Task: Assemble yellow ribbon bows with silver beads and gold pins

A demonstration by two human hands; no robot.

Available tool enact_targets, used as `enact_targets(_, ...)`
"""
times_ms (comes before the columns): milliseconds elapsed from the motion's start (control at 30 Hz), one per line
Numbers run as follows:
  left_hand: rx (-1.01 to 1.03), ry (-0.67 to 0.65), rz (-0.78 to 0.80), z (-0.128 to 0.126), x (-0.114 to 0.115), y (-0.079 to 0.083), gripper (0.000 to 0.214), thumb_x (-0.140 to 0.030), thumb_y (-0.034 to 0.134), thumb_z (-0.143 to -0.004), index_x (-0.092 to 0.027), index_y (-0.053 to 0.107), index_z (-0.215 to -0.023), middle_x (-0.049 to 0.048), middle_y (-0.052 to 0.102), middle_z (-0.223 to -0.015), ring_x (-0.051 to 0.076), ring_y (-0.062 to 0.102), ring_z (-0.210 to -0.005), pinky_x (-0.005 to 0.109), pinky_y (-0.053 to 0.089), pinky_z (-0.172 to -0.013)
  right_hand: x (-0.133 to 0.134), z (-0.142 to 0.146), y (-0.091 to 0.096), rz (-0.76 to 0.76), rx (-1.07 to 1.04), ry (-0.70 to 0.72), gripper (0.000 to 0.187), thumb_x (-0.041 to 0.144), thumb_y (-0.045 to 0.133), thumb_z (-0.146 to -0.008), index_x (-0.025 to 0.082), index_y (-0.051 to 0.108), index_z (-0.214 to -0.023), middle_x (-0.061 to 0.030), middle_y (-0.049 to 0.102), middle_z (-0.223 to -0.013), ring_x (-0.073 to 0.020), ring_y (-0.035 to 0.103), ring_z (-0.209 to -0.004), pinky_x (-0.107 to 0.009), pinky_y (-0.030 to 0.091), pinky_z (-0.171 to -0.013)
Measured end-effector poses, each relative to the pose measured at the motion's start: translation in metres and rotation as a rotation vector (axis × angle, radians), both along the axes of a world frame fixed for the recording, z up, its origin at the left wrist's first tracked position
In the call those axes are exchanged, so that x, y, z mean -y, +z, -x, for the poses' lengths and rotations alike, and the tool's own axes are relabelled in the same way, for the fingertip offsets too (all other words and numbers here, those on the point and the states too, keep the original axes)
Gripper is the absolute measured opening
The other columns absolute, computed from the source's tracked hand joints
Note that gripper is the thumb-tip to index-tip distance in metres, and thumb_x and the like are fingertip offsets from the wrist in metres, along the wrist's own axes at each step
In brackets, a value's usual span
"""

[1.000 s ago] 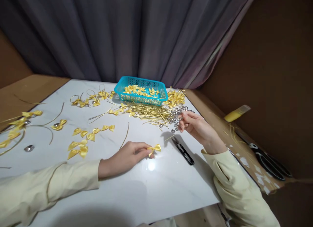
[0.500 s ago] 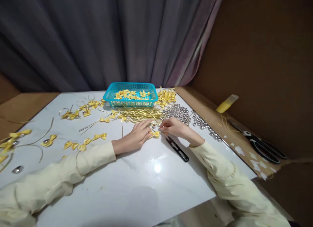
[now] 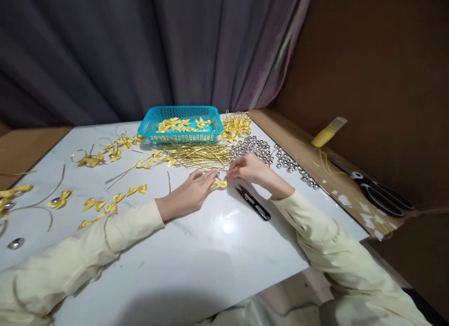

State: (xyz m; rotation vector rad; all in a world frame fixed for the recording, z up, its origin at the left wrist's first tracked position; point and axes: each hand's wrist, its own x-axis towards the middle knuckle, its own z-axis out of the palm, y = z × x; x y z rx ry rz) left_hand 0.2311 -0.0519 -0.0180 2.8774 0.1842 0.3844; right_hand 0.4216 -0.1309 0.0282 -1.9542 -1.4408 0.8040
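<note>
My left hand (image 3: 191,193) rests low over the white table, its fingers closed on a small yellow ribbon bow (image 3: 220,184) that shows past the thumb. Close on its right, my right hand (image 3: 251,174) makes a pinch with thumb and forefinger. Whatever is in that pinch is too small to make out. Black thread snips (image 3: 256,205) lie just below the right hand. Beyond both hands are a bundle of gold cords (image 3: 199,155) and a heap of silver beads (image 3: 253,148).
A blue basket (image 3: 184,138) holding yellow bows stands at the back, with more bows (image 3: 236,126) piled beside it. Loose bows (image 3: 112,205) and cords lie to the left. On the right ledge are large scissors (image 3: 380,197), a yellow tube (image 3: 328,133) and paper scraps.
The camera view has tilted and shifted slightly, so the table appears higher in the picture. The right hand has stayed beside the left, its pinch little changed. The bow remains at the left fingertips.
</note>
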Motion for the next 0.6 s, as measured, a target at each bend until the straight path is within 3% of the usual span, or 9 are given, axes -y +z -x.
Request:
enact_targets(233, 0.001, -0.035, -0.06, 0.0011, -0.0008, -0.0045, 0.039, -0.019, 0.021, -0.097, -0.009, 0.032, -0.133, 0.0215, 0.045, -0.137, 0.026, 0.042, -0.127, 0.046, 0.03, -0.101, -0.0007, 0.0042, -0.0007, 0.015, -0.001, -0.013, 0.012, 0.01, 0.059, -0.061, 0.011, 0.07, -0.058, -0.0042, 0.067, -0.055, -0.0087, 0.044, -0.041, -0.021, 0.035, -0.043)
enact_targets(600, -0.01, -0.043, -0.198, 0.0017, 0.0017, -0.0016, 0.037, -0.015, 0.022, -0.096, -0.006, 0.034, -0.13, 0.0224, 0.049, -0.133, 0.025, 0.048, -0.123, 0.047, 0.029, -0.106, -0.0064, 0.0097, -0.0042, 0.006, 0.019, -0.024, 0.012, 0.013, 0.059, -0.062, 0.011, 0.069, -0.055, -0.0022, 0.062, -0.049, -0.0098, 0.047, -0.044, -0.021, 0.035, -0.045)
